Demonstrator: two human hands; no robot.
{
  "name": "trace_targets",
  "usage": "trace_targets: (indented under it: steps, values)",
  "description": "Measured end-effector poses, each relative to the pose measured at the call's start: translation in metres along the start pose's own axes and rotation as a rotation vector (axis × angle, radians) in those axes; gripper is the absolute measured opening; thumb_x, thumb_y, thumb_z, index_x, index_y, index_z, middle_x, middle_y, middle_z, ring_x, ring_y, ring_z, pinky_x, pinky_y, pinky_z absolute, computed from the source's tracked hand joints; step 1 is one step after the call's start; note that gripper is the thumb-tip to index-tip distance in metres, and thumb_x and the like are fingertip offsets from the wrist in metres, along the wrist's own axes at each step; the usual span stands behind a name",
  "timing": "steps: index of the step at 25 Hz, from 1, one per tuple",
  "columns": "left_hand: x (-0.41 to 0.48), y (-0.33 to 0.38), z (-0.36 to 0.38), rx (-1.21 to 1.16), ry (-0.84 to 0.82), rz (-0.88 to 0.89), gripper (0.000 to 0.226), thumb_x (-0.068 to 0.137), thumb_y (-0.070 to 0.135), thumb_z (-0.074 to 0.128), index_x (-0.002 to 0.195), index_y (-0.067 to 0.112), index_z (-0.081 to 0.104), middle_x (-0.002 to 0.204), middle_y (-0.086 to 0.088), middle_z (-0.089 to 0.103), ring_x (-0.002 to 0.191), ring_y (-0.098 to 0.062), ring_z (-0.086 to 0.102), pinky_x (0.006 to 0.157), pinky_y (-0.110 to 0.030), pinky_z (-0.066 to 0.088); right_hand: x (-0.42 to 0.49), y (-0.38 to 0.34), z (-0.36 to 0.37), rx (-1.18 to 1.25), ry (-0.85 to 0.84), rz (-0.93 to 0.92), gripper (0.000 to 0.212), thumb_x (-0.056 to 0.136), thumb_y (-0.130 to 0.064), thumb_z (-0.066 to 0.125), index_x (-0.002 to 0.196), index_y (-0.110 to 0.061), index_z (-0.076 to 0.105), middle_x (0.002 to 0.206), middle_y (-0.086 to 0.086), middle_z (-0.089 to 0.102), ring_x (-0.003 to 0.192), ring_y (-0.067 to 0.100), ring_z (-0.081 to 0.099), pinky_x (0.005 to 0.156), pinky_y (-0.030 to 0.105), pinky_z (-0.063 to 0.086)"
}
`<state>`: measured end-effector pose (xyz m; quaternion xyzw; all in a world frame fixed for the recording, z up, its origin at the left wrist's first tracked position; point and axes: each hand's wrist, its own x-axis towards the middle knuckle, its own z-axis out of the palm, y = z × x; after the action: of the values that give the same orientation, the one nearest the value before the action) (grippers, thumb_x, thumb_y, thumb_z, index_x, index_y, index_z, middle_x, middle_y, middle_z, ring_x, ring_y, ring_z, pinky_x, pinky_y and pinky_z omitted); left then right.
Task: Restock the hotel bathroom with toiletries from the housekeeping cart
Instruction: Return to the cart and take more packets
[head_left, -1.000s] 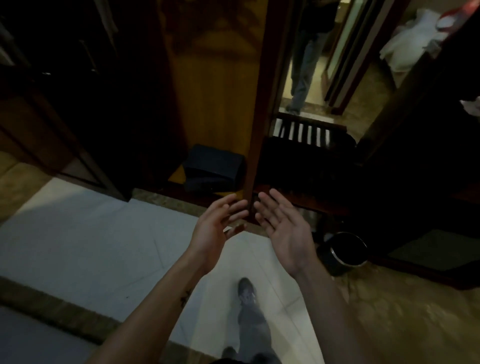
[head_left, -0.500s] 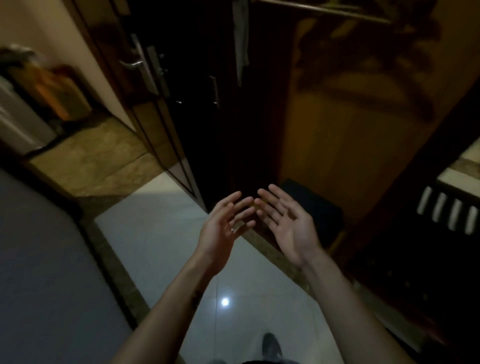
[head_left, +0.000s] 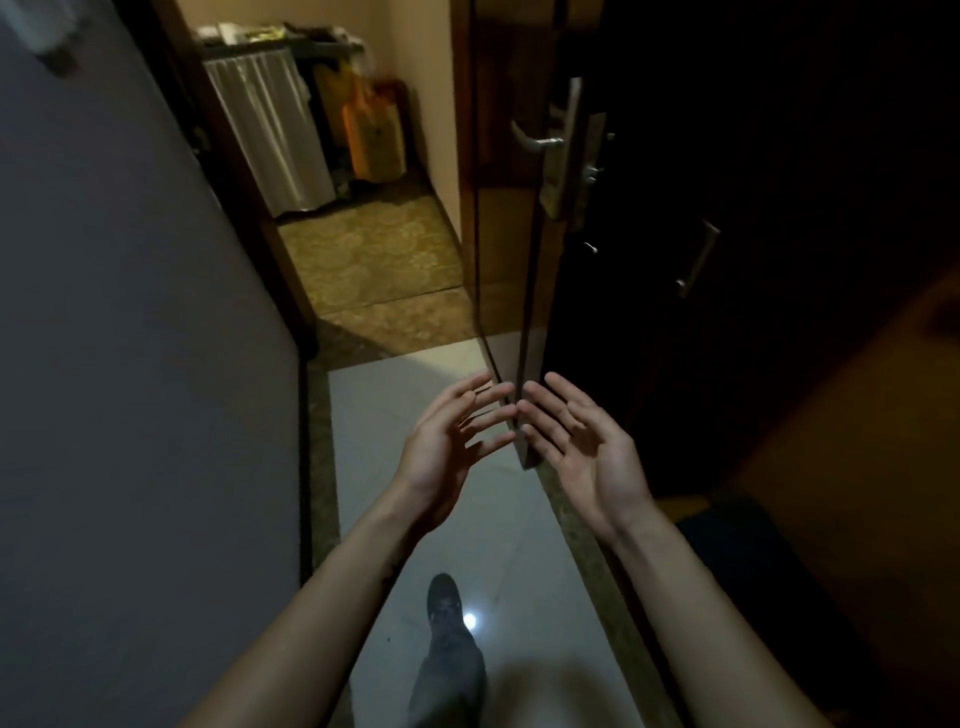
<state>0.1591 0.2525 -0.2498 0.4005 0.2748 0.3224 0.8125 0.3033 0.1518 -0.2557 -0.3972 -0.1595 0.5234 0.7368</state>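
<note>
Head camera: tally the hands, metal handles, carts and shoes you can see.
Bare open hands: 2 (left hand, right hand)
Silver metal handles: 2 (door lever, cupboard bar)
Grey-curtained housekeeping cart: 1
Dark shoe: 1
Total: 6

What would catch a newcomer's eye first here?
The left hand and right hand are held open and empty, side by side at centre. Past the open door, the cart stands in the lit corridor at upper left, an orange bag beside it.
</note>
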Motion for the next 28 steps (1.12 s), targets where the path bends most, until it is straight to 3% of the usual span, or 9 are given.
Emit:
trace_targets:
  steps: [9,15,24,28]
  values:
    - [0.185,0.124,-0.109,-0.2,0.117,0.115,0.033,0.107,0.016,0.038,0.135,0.008,0.054,0.126,-0.018,0.07,0.116,-0.029,0.069,0.085,-0.037,0.061,0.243,0.013,0.12,-0.026,-0.121,0.11,0.061,0.081,-0.026,0.067,0.137,-0.008,0.053,0.132,0.015,0.068,0.124,0.03,0.064,0.103,0.038,0.051]
    - [0.275,0.176,-0.159,-0.174,0.19,0.15,0.034,0.107,0.016,0.038,0.136,0.008,0.055,0.129,-0.018,0.069,0.115,-0.029,0.069,0.087,-0.039,0.06,0.368,0.017,0.156,0.003,-0.154,0.163,0.044,0.096,-0.018,0.052,0.139,-0.008,0.052,0.131,0.014,0.069,0.123,0.029,0.065,0.099,0.035,0.056]
    - [0.479,0.234,-0.213,-0.171,0.388,0.166,0.036,0.106,0.015,0.039,0.137,0.008,0.054,0.125,-0.016,0.071,0.11,-0.028,0.071,0.088,-0.039,0.06,0.62,0.022,0.185,0.028,-0.215,0.27,0.034,0.103,-0.019,0.04,0.131,-0.015,0.059,0.134,0.012,0.067,0.121,0.026,0.066,0.096,0.036,0.052]
    - [0.548,0.271,-0.228,-0.201,0.451,0.224,0.036,0.105,0.015,0.037,0.138,0.009,0.053,0.129,-0.016,0.069,0.12,-0.03,0.067,0.097,-0.045,0.056,0.712,0.016,0.218,0.004,-0.278,0.345,0.036,0.103,-0.026,0.046,0.134,-0.015,0.059,0.131,0.008,0.069,0.122,0.024,0.066,0.096,0.036,0.051]
